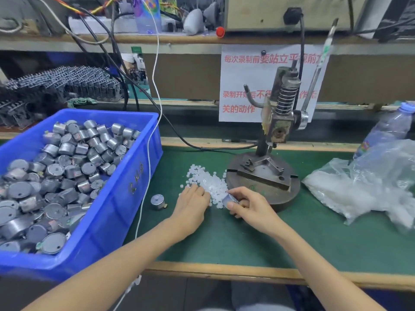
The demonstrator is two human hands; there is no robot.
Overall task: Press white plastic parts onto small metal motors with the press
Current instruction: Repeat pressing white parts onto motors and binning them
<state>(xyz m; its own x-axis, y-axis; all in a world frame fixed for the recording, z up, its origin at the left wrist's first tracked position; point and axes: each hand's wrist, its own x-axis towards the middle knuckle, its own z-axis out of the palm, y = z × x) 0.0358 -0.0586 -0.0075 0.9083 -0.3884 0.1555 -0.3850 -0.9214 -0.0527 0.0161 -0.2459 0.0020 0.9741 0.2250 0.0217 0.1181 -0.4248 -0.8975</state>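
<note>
The right hand (251, 206) pinches a motor (230, 199) between thumb and fingers, holding it tilted at the near right edge of the pile of white parts (207, 182). The left hand (193, 204) lies knuckles-up on the pile's near left side with its fingers bent down among the parts. Their tips are hidden, so I cannot tell whether they pinch a part or only touch the heap.

Just right of the pile stands the press (280, 117), and nothing seems to sit in the block on its round base. A second motor (157, 202) rests on the mat (247, 243) left of the left hand, beside the blue bin (125, 198) heaped with more. A clear bag (370, 185) lies to the far right.

The step in hand looks like pairing: one part is being picked for the motor already held, and no pressing has begun. The next move calls for singling out one part from the heap (they are tiny and crowded), seating it on the motor, and setting both squarely under the ram. One hand must then be free for the lever.
</note>
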